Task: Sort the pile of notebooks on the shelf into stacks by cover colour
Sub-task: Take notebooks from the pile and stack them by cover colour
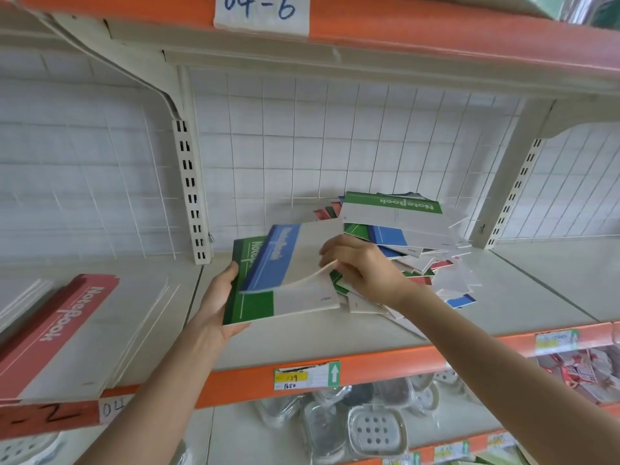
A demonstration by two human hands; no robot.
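The pile of notebooks (412, 243) lies loose and fanned out on the cream shelf (523, 283), towards the right of the middle bay and close to the white wire grid back (302, 135). Green, blue and red covers are mixed in it. The one on top has a green band, with its "NoteBook" title reading upside down.

Just left of the pile, the left hand (218, 297) grips a green notebook (255, 307) by its left edge, thumb on the cover and fingers underneath, holding it tilted above the shelf. A blue notebook (271, 260) lies on top of it, skewed. The right hand (365, 266) pinches the right edge of that blue notebook, and its grey cover bows upward where the fingers curl around it.

In the next bay to the left, past the slotted upright post (191, 189), a stack of red notebooks (67, 330) lies flat at the front edge, well apart from the pile.

The shelf's orange front rail carries a yellow-and-green price label (307, 375). The rail above bears a handwritten tag reading "04-6" (260, 8). On the shelf below sit wrapped soap dishes (375, 431).
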